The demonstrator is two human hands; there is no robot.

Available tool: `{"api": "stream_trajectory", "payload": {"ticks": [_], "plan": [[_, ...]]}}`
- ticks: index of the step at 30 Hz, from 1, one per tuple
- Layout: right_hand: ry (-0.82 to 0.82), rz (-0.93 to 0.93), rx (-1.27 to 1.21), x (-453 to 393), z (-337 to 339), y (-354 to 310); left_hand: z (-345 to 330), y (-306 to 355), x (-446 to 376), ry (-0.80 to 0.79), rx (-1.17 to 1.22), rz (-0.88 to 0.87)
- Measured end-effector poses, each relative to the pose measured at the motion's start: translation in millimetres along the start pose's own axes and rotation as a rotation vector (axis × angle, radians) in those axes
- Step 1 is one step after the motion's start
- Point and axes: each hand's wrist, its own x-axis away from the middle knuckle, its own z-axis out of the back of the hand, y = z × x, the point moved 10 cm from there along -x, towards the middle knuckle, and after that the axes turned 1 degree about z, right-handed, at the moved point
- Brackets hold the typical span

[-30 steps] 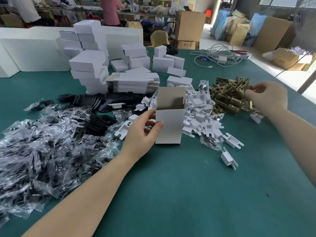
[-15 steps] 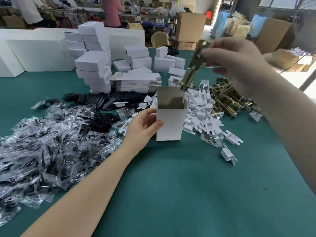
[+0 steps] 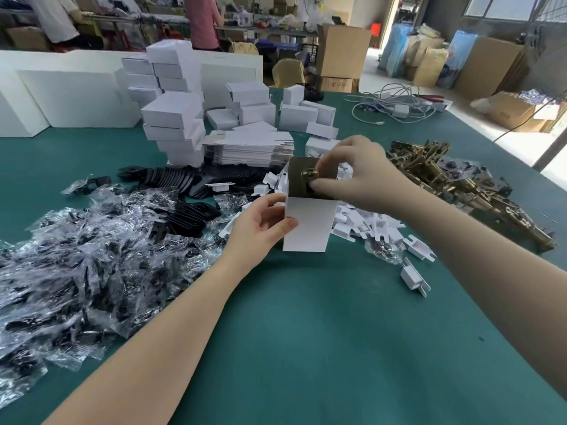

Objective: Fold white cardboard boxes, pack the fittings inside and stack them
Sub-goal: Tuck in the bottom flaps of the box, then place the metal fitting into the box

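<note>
Half a sec ago our right hand (image 3: 356,176) held the brass latch (image 3: 309,174) high; now fingers pinch it inside the open box (image 3: 308,223), left hand (image 3: 260,223) gripping box. Packing's underway.

Most of the brass fitting (image 3: 309,173) is sunk inside the open white box (image 3: 308,223); only its top end shows, partly behind the right hand (image 3: 359,176). The box floor is out of sight. The left hand (image 3: 260,225) covers the box's left wall. Both forearms run off the lower edge. The bagged parts (image 3: 67,271), possibly black fittings, blur together.
</note>
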Motion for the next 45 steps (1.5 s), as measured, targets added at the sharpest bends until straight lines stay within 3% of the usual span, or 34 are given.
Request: {"api": "stream_trajectory", "payload": {"ticks": [2, 4, 7, 9, 13, 15, 27, 34, 38, 41, 45], "plan": [[-0.048, 0.030, 0.064, 4.3, -9.7, 1.6, -0.1, -0.8, -0.5, -0.003, -0.007, 0.000], [-0.072, 0.022, -0.022, 6.0, -11.8, 7.0, 0.1, -1.3, -0.2, 0.001, -0.012, 0.000], [0.198, -0.092, -0.262, 6.5, 17.2, 34.4, 1.6, 0.0, 1.0, 0.015, -0.028, -0.009], [0.311, -0.206, -0.149, 10.3, 27.2, 65.9, 0.7, 2.5, 2.0, 0.013, -0.058, -0.019], [-0.094, -0.450, 0.248, 18.6, -23.3, 125.5, 0.4, 3.0, 2.2, 0.019, -0.084, -0.020], [-0.149, -0.451, 0.329, 23.5, -36.6, 134.0, 1.2, 1.4, 1.3, 0.032, -0.076, -0.019], [0.090, -0.437, 0.163, 30.8, -16.5, 141.4, 1.5, -0.7, 1.7, 0.032, -0.039, -0.002], [-0.001, -0.473, 0.242, 32.9, -28.6, 143.8, 0.9, 0.3, 3.2, 0.034, -0.021, -0.003], [0.131, -0.411, 0.027, 31.4, -22.4, 137.7, 1.5, -0.3, 2.7, 0.034, -0.017, -0.001], [0.179, -0.361, -0.004, 31.6, -21.2, 133.7, 2.3, -0.9, 2.5, 0.036, -0.016, -0.001], [0.287, -0.425, -0.069, 38.5, -11.2, 143.9, 2.5, -1.5, 1.8, 0.032, -0.007, -0.006]]}}
